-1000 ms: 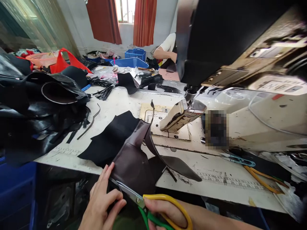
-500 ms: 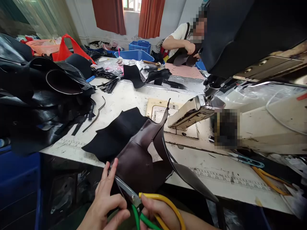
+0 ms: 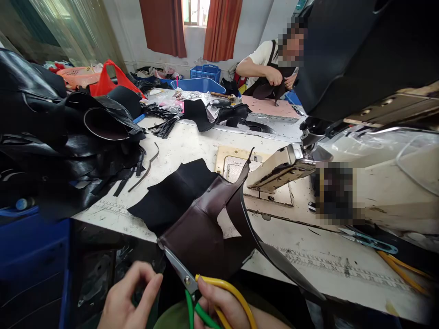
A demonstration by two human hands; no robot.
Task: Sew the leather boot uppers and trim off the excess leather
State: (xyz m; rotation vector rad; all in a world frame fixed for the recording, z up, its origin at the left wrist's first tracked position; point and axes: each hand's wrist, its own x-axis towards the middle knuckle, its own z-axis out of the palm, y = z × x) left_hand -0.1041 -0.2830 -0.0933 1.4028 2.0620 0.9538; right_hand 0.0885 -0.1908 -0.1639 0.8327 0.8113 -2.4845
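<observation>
My right hand (image 3: pixel 224 304) is wrapped round scissors (image 3: pixel 179 267) with one yellow and one green handle. The blades point up and left, at the near left corner of a dark brown leather piece (image 3: pixel 195 240). This piece lies over the table's front edge, with black material (image 3: pixel 180 187) spreading from its far left side and a curved strip hanging to the right. To the left of the scissors, my left hand (image 3: pixel 128 297) is off the leather, thumb and forefinger brought together. Whatever may be between those fingertips is too small to make out.
A sewing machine arm (image 3: pixel 274 171) stands just beyond the leather on the white table (image 3: pixel 291 242). Black leather pieces (image 3: pixel 68 151) are heaped at left. More scissors (image 3: pixel 373 242) lie at right. A co-worker (image 3: pixel 264 68) handles dark material across the table.
My left hand has come away from the leather's edge, down and left, and its stretched fingers have curled in to the thumb. The scissors stay at the corner. The view has shifted slightly.
</observation>
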